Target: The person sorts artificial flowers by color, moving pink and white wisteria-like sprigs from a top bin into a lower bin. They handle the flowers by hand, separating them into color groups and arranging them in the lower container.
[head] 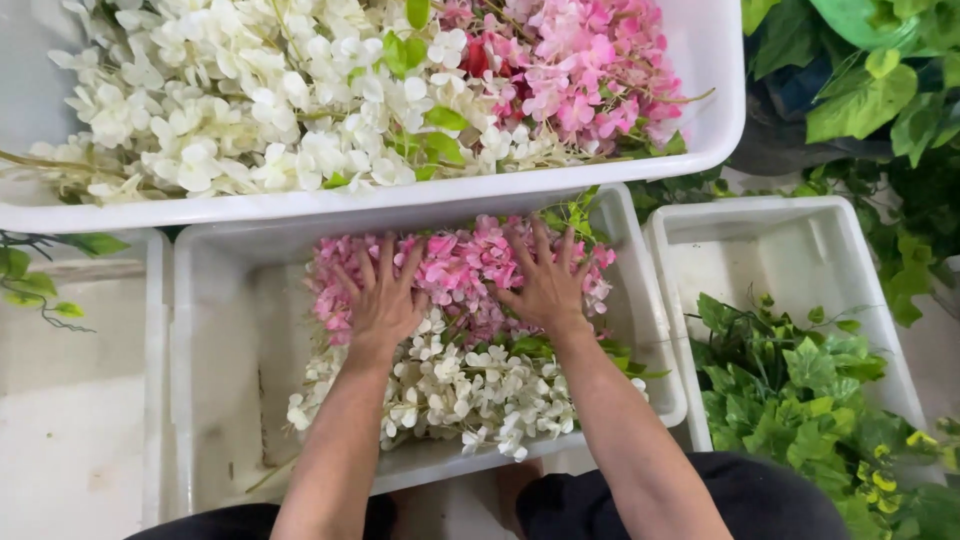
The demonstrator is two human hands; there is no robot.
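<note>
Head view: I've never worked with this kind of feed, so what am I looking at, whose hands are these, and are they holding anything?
The single picture comes from a camera worn on a person's head, looking down at their own two bare hands. The left hand and right hand lie flat, fingers spread, pressing on pink flowers in a white middle tub; white flowers lie nearer the person. Neither hand grips anything. A larger tub above holds more white and pink blossoms. The right tub holds green leaves.
</note>
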